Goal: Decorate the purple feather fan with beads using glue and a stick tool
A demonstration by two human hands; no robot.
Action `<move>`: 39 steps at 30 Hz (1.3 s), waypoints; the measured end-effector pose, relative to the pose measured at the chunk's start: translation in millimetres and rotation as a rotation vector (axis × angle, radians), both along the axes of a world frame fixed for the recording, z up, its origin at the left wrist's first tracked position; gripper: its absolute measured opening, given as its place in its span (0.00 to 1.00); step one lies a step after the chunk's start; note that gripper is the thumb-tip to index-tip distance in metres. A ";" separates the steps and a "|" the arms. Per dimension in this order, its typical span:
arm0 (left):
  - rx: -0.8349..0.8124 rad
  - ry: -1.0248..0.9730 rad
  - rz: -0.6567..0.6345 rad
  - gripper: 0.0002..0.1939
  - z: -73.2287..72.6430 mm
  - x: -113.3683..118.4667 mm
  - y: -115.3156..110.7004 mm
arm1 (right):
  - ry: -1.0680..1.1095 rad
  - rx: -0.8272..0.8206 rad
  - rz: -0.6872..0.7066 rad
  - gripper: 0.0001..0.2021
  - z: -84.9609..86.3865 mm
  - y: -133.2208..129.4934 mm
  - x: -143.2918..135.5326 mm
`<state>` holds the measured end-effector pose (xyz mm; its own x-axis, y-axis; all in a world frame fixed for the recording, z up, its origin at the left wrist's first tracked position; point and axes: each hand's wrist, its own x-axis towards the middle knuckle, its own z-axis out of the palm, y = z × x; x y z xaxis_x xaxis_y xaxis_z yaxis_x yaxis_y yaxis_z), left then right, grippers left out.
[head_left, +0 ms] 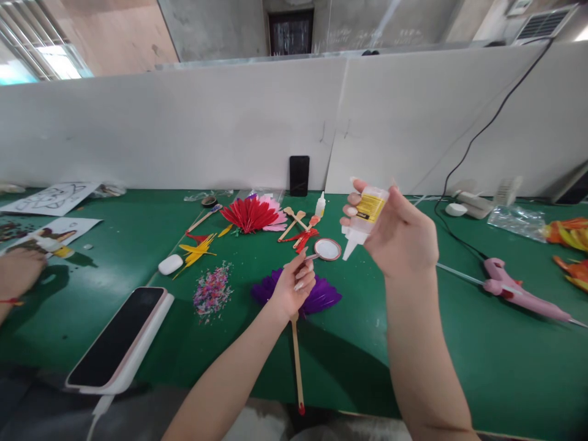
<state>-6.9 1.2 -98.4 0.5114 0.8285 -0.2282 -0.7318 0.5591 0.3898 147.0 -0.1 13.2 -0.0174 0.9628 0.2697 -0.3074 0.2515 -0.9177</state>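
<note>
My right hand [404,233] is raised over the table, its fingers wrapped around a clear glue bottle [370,211] with a yellow label. The bottle's white nozzle points down and to the left. My left hand [296,282] pinches a thin, pinkish, stick-like piece [312,257]. Its far end meets a round white disc [327,248] with a reddish rim; I cannot tell whether they are joined. Below my left hand lies a fan of purple feathers [324,297], partly hidden by the hand. A wooden handle [297,367] runs from it toward the table's front edge.
On the green table [358,373] are a red feather fan [250,214], yellow feathers [197,250], confetti [214,293], a white case [170,264], and a phone [119,337]. A pink glue gun [523,294] with its cord lies right. Another person's hand [21,275] works at left.
</note>
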 end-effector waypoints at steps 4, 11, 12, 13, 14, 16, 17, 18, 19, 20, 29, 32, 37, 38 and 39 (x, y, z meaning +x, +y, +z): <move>-0.004 0.015 -0.010 0.17 -0.4 -0.2 0.9 | -0.001 0.019 -0.044 0.21 1.4 0.7 -3.3; -0.001 0.014 -0.050 0.18 -0.5 1.9 -2.0 | 0.036 0.039 -0.047 0.26 2.5 -1.4 -5.0; -0.002 0.009 -0.062 0.18 -0.8 2.4 -2.6 | 0.034 0.058 -0.047 0.26 2.4 -1.7 -4.9; -0.002 0.004 -0.072 0.18 -1.2 2.8 -3.3 | 0.033 0.081 -0.045 0.26 2.4 -1.8 -4.7; -0.002 0.001 -0.080 0.18 -1.7 3.1 -4.0 | 0.036 0.106 -0.041 0.27 2.4 -1.8 -4.5; 0.003 -0.004 -0.092 0.19 -2.4 3.7 -5.4 | 0.062 0.145 -0.019 0.27 2.1 -1.1 -4.2; 0.006 -0.009 -0.093 0.20 -2.5 3.9 -6.1 | 0.084 0.156 -0.005 0.28 1.8 -0.6 -4.0; 0.012 -0.018 -0.092 0.20 -2.3 3.9 -6.9 | 0.107 0.162 0.008 0.28 1.4 0.1 -3.7; 0.020 -0.030 -0.092 0.21 -1.8 3.8 -7.7 | 0.126 0.169 0.020 0.28 0.7 1.0 -3.2; 0.030 -0.043 -0.092 0.21 -0.8 3.7 -8.6 | 0.141 0.180 0.029 0.28 -0.3 1.9 -2.6; 0.035 -0.045 -0.114 0.21 14.0 0.2 -15.9 | 0.149 0.243 0.034 0.28 -8.4 6.3 -2.5; 0.031 -0.076 -0.118 0.20 15.4 0.1 -17.2 | 0.280 0.212 0.094 0.28 -8.9 7.6 -7.4; 0.006 -0.111 -0.136 0.21 15.2 -0.1 -17.2 | 0.532 0.113 0.276 0.30 -11.8 12.5 -13.4; 0.002 -0.103 -0.133 0.21 15.3 -0.1 -16.9 | 0.566 0.094 0.303 0.30 -12.5 13.4 -13.8; -0.001 -0.091 -0.128 0.21 15.4 -0.1 -16.6 | 0.589 0.077 0.320 0.29 -13.1 14.1 -13.9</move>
